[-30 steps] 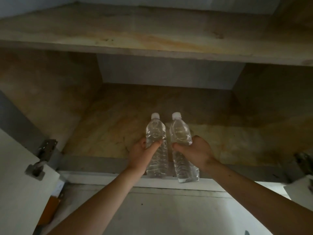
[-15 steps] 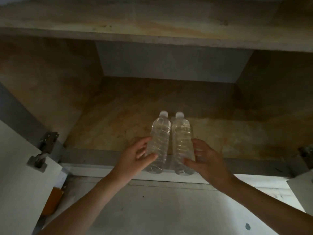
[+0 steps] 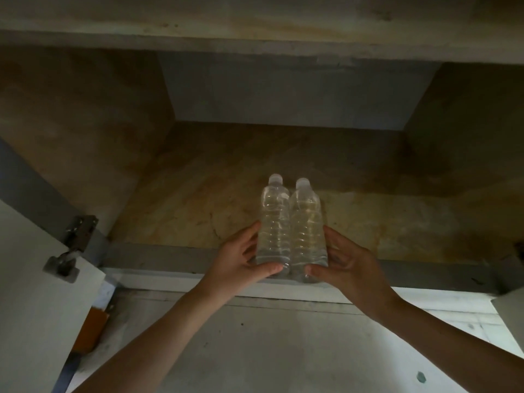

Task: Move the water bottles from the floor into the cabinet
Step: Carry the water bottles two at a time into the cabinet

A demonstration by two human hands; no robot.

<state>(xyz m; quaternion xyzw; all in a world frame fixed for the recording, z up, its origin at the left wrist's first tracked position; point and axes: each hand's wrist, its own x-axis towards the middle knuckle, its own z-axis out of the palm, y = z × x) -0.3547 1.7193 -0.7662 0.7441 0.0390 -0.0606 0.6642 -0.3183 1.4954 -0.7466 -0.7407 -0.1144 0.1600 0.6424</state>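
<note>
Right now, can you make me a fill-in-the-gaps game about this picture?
1. There are ___ water bottles in the cabinet.
2. The bottles stand ___, caps on top.
3. The left hand and right hand cup the bottles near their ___.
4. The two bottles are ___ each other.

Missing words: two; upright; bottoms; touching

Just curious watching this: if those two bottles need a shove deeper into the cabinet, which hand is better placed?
Neither clearly. The left hand cups the left bottle, the right hand the right bottle, so probably both push together.
</note>
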